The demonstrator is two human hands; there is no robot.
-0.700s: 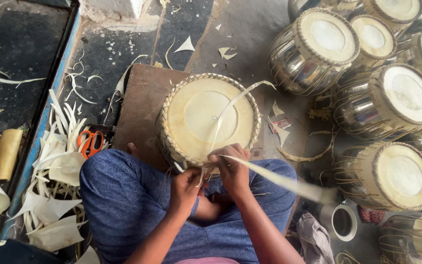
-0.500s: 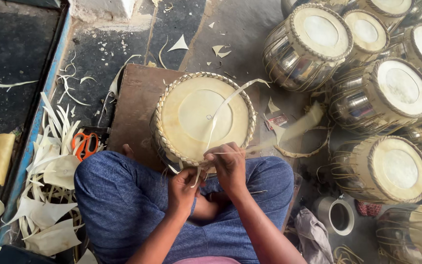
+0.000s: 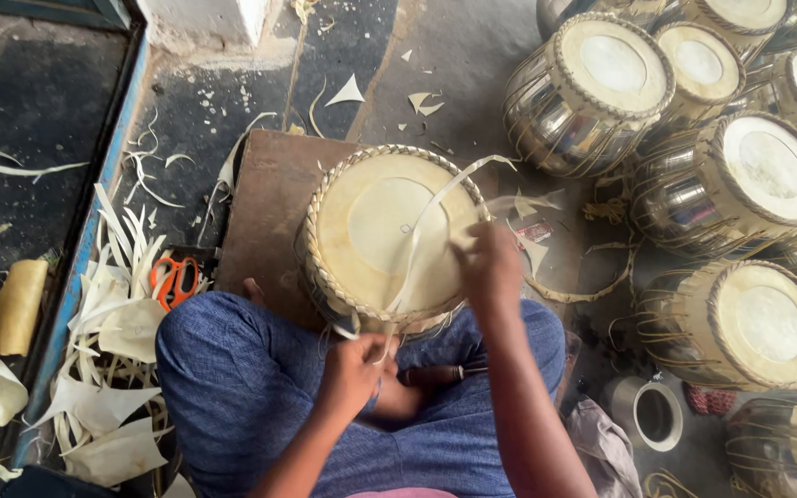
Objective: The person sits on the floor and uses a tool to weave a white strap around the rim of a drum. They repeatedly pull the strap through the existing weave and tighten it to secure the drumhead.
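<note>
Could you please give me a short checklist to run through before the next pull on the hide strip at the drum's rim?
1. Left hand grips the pale hide strip at the near rim: ok.
2. Right hand on the strip over the round cream-skinned drum: ok.
3. Drum rests on the brown board, against the blue-clad lap: ok.
4. Strip free of twists along its length: cannot tell.
5. Orange-handled scissors lie apart from the hands, among pale offcuts: ok.
6. Dark tool under the right forearm, whether loose: cannot tell.
</note>
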